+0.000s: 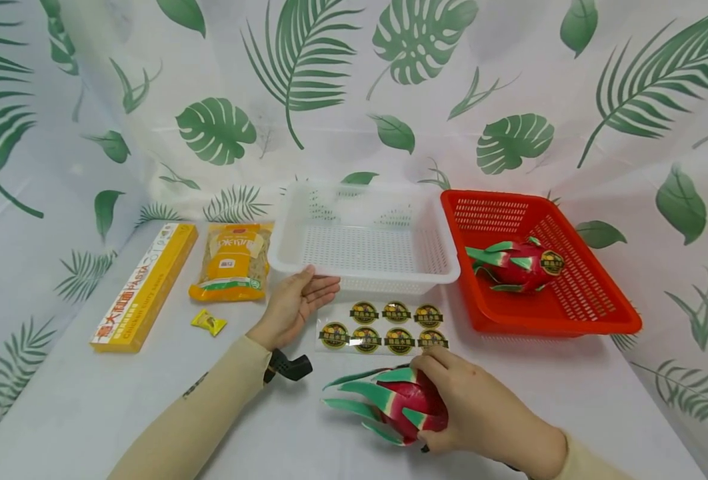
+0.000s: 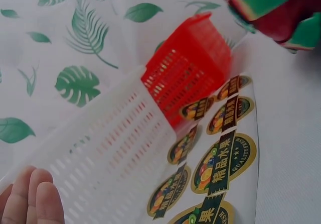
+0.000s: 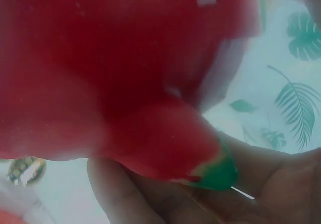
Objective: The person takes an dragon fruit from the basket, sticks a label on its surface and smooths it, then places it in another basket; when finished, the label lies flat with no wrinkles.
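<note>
My right hand [image 1: 480, 407] grips a red dragon fruit [image 1: 411, 407] with green scales, near the front of the table. The fruit fills much of the right wrist view, with fingers [image 3: 120, 194] curled along its side. My left hand [image 1: 297, 303] is at the front rim of a white plastic basket [image 1: 366, 277], fingers extended; whether it touches the rim I cannot tell. Between the hands and the basket lies a sheet of round fruit stickers [image 2: 225, 161]. A second dragon fruit [image 1: 519, 263], bearing such a sticker, lies in the red basket [image 1: 570, 327].
On the left lie a yellow pasta box [image 1: 150, 293], an orange-and-clear food bag [image 1: 234, 263] and a small yellow wrapped packet [image 1: 209, 322]. A leaf-printed cloth [image 1: 330, 153] rises behind the baskets. The red basket adjoins the white one on the right.
</note>
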`<state>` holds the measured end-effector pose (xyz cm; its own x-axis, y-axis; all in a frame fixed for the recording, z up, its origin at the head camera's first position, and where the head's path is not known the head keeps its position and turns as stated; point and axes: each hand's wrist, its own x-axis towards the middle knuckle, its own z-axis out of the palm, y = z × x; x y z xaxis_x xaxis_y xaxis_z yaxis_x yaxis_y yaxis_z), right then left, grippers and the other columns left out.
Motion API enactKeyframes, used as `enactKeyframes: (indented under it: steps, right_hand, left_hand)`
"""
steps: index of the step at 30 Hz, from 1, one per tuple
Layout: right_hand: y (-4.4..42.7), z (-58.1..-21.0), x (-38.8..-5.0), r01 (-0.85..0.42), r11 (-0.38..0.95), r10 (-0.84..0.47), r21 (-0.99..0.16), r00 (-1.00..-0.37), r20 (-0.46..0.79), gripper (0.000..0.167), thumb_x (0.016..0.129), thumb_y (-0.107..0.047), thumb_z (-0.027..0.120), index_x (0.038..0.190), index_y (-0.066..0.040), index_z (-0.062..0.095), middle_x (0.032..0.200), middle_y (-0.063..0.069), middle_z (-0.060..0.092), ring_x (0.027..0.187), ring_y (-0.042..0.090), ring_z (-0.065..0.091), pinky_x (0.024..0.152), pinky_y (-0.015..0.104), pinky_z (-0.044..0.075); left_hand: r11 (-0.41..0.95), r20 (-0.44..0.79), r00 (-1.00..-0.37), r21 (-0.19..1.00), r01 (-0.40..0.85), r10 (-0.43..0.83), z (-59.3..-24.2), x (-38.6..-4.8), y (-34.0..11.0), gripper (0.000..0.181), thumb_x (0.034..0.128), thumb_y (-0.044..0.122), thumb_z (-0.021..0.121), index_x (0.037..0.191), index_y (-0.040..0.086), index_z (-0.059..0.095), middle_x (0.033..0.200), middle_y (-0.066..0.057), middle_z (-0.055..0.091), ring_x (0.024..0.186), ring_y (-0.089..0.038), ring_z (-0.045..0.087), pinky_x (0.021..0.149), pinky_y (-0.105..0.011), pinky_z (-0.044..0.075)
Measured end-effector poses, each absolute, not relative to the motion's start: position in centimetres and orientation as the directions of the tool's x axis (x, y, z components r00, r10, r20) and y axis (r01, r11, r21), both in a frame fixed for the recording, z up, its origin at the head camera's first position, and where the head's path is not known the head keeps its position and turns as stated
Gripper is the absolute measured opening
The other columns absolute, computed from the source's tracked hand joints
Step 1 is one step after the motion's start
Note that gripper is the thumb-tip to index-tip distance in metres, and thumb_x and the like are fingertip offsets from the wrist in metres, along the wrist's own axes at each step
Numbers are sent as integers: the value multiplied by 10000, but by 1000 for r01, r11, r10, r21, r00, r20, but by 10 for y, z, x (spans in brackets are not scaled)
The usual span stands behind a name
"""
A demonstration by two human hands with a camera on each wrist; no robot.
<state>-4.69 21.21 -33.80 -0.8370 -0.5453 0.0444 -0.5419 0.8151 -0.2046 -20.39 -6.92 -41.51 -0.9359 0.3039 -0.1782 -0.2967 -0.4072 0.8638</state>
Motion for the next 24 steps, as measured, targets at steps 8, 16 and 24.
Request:
enactKeyframes:
  steps: [8, 16, 24]
  right_hand:
    - [209, -343, -37, -555, 804, -560, -212, -827, 43, 720, 615, -411, 955, 1206, -147, 640, 1116, -78, 580, 1003, 58, 552, 784, 257, 615]
    - [206, -335, -36, -450, 844, -515, -291, -831, -210, 757, 689, -503, 914, 1309, -184, 617, 1216, -76, 579, 1082, 110, 555, 765, 256, 612]
    - [200, -339, -39, -488, 821, -546, -296, -823, -157, 739, 694, -551, 896, 1285, -189, 637, 1172, -98, 589, 1066, 80, 543, 740, 215, 589]
  left_hand:
    - [-413, -174, -936, 862, -295, 306, -417, -204, -69, 484, 1135, 357, 391, 1332, -64, 528, 1143, -74, 765, 1038, -139, 746, 966, -277, 594]
    - [-412, -166, -938, 865, -287, 304, -416, -204, -70, 486, 1137, 353, 381, 1327, -71, 526, 1214, -129, 743, 1044, -132, 742, 970, -272, 591]
    - [-395, -162, -940, 876, -277, 300, -417, -203, -70, 501, 1137, 358, 385, 1329, -78, 540, 1197, -115, 749, 1036, -132, 744, 962, -268, 593]
